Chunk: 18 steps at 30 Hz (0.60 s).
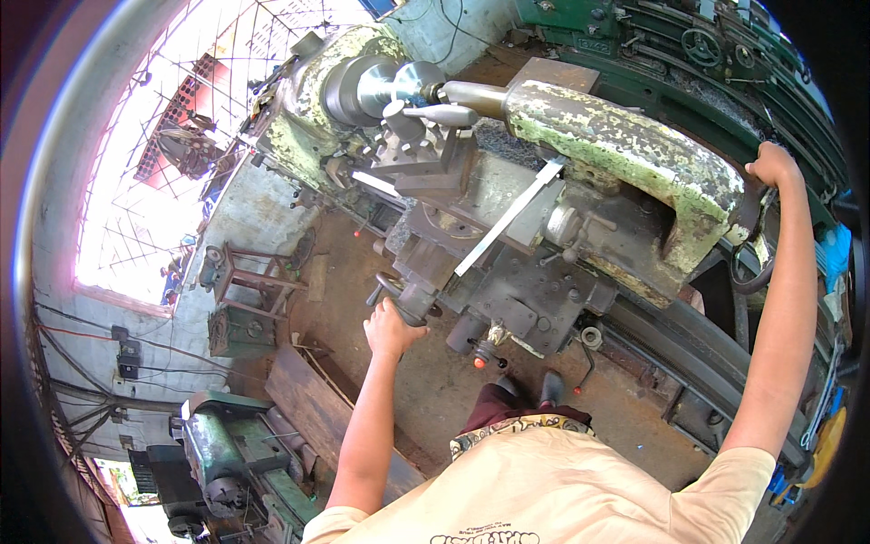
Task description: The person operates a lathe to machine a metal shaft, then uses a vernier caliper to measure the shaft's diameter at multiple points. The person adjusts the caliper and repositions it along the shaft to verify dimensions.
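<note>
In front of me stands a large lathe with chipped green-and-cream paint. My left hand [391, 331] is wrapped round the crank handle [408, 302] of the slide. Far over to the right, my right hand [775, 165] grips the rim of the tailstock handwheel [750, 267], its fingers partly hidden. The tailstock [625, 136] points its quill [476, 97] at a shiny metal workpiece [381, 88] in the chuck [349, 91]. Between them and me sits the square tool post [421, 154] with its clamping lever [439, 115]. A flat pale metal strip [509, 218] slants across the carriage.
A second green lathe [652, 54] runs along the far right. At left are a small stool [258, 279], a green metal box [242, 332] and another green machine [227, 453]. A barred window [154, 163] glares at upper left. A red-tipped lever [584, 363] sticks out near my feet.
</note>
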### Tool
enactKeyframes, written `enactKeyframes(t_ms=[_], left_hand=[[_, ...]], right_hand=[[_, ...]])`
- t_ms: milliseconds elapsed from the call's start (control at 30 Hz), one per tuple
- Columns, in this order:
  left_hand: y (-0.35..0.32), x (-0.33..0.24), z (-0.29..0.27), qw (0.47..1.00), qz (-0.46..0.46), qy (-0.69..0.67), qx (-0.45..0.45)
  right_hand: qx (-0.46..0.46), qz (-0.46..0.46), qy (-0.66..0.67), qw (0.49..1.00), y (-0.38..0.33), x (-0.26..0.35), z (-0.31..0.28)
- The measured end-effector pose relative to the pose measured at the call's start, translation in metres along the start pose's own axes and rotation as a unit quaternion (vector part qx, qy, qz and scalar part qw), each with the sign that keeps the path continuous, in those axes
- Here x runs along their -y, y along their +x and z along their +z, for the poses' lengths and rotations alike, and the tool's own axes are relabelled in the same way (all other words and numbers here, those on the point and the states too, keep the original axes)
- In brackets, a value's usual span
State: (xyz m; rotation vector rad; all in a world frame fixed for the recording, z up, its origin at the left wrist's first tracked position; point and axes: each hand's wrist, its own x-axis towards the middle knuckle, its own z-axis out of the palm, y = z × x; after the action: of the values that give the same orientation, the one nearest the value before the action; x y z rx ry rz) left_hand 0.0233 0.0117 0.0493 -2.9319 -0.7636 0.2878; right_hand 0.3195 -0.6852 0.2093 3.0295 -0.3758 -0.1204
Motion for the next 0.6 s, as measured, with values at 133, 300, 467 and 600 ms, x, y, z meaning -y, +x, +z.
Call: enactKeyframes(t_ms=[133,300,467,600], left_hand=[[-0.005,-0.007,0.001,1.0,-0.017,0.012,-0.016],[-0.011,-0.011,0.008,0.998,-0.021,0.018,-0.053],[-0.015,-0.014,0.021,0.996,-0.026,0.019,-0.087],[-0.018,-0.017,0.028,0.994,-0.025,0.033,-0.101]], right_hand=[[-0.015,-0.002,0.014,1.0,0.001,-0.001,0.003],[0.003,-0.001,-0.002,1.0,0.0,0.001,0.0],[-0.001,-0.004,-0.012,1.0,-0.003,0.002,-0.003],[0.001,-0.005,0.0,1.0,-0.003,0.0,-0.003]])
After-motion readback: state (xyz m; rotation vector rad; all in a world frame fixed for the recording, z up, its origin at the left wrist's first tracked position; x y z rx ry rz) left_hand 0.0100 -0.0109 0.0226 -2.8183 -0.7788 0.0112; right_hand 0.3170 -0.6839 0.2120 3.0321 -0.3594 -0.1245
